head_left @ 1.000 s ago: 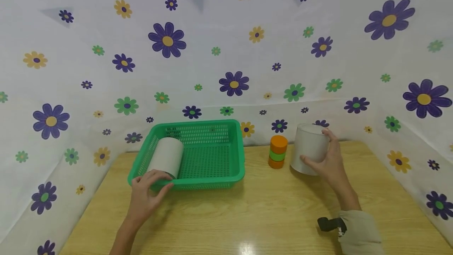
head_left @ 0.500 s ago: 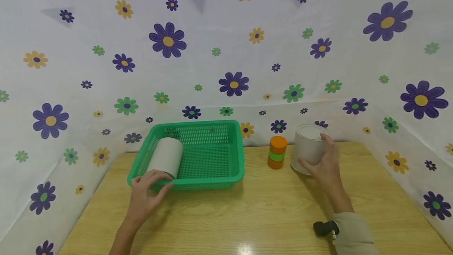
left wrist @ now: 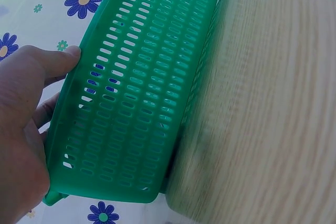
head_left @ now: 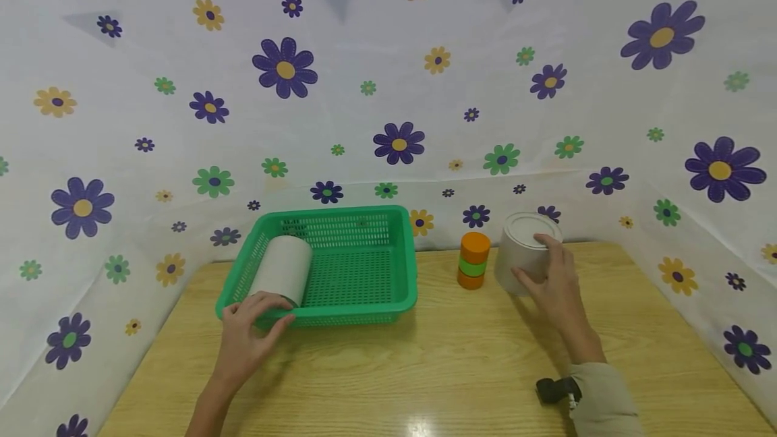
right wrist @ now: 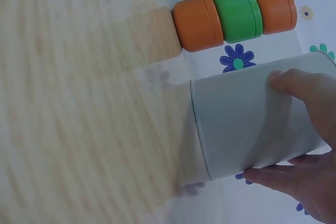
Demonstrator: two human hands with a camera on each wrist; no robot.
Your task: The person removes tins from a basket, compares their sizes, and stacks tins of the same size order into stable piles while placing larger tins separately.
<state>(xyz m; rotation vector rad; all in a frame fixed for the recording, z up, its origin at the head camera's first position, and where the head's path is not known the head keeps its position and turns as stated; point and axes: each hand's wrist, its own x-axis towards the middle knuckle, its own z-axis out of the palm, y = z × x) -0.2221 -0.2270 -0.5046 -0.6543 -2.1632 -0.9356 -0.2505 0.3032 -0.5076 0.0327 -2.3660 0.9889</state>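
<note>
My right hand [head_left: 555,292] holds a white lidded can [head_left: 516,258] at the back right of the table, thumb on its near side and fingers round its right side and top edge. The right wrist view has the smooth can wall [right wrist: 236,119] between thumb and fingers, its base edge close to the wood. With the left hand [head_left: 249,336] I pinch the front rim of a green plastic basket [head_left: 358,312] near its left corner. A white cylinder [head_left: 285,265] lies on its side in the basket's left part, its near end partly hidden by my fingers.
An orange and green stack of round containers [head_left: 473,261] stands just left of the can. The wooden table [head_left: 419,369] meets a flower-printed white sheet [head_left: 364,113] along its back and sides. A dark device [head_left: 555,391] sits at the right sleeve [head_left: 603,396].
The white can has tipped so that its round lid shows more, and it has shifted slightly left with the right hand. The left hand and the basket stay in place.
</note>
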